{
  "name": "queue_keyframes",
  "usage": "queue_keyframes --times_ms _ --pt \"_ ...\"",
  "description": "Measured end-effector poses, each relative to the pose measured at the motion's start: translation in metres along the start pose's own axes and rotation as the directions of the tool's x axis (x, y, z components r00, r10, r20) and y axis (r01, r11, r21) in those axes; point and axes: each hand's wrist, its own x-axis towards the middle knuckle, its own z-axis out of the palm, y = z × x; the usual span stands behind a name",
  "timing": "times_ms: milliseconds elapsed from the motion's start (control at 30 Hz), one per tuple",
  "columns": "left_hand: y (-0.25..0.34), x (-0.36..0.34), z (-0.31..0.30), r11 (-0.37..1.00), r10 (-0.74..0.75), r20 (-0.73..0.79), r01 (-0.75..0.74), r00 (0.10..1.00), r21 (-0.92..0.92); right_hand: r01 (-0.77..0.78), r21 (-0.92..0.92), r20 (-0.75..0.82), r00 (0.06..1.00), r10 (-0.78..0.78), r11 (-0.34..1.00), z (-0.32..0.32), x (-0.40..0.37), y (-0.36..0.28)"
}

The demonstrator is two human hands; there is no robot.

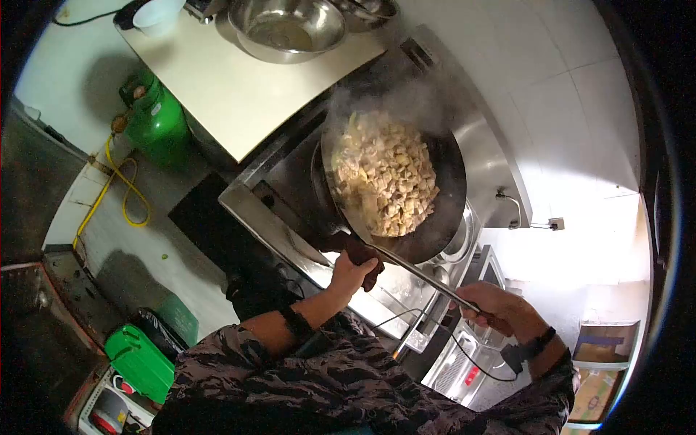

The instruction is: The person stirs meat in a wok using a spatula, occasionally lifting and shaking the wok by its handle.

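Note:
A large dark wok (451,177) stands on the stainless stove, filled with steaming, pale brown diced food (395,177). My left hand (351,275) is closed on a dark brown cloth (371,264) bunched at the wok's near rim. My right hand (499,304) wraps round the lower end of a long-handled metal cooking utensil (424,277). Its shaft slants up across the near rim toward the food, and its head is hidden there among the pieces and steam.
A pale worktop (239,94) left of the stove carries a steel bowl (286,32) and a white bowl (158,16). On the floor are a green gas cylinder (158,119) with a yellow hose (109,170) and a green bin (141,359). A tap (511,203) juts out at right.

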Motion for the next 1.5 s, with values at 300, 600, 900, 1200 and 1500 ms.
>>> queue_keyframes --times_ms 300,600,900,1200,1500 --pt "0.009 -0.008 0.004 0.999 0.04 -0.03 -0.04 0.999 -0.004 0.289 0.352 -0.071 0.957 -0.282 0.89 0.055 0.164 -0.041" --pt "-0.011 0.003 0.001 0.969 0.201 -0.122 -0.179 0.972 0.169 0.247 0.898 -0.018 0.847 -0.532 0.364 0.06 0.225 -0.064" --pt "-0.001 -0.007 0.006 0.992 0.076 0.014 -0.077 0.997 0.098 -0.031 0.994 0.086 0.791 -0.606 0.101 0.068 0.182 0.056" --pt "0.004 -0.01 0.008 0.995 0.098 0.01 -0.098 0.995 0.035 0.309 0.576 -0.155 0.95 -0.271 0.757 0.002 0.096 0.159" --pt "0.002 -0.008 0.011 0.987 0.158 -0.085 -0.155 0.984 0.046 -0.131 -0.536 -0.369 0.925 -0.092 0.834 -0.125 -0.026 0.067"
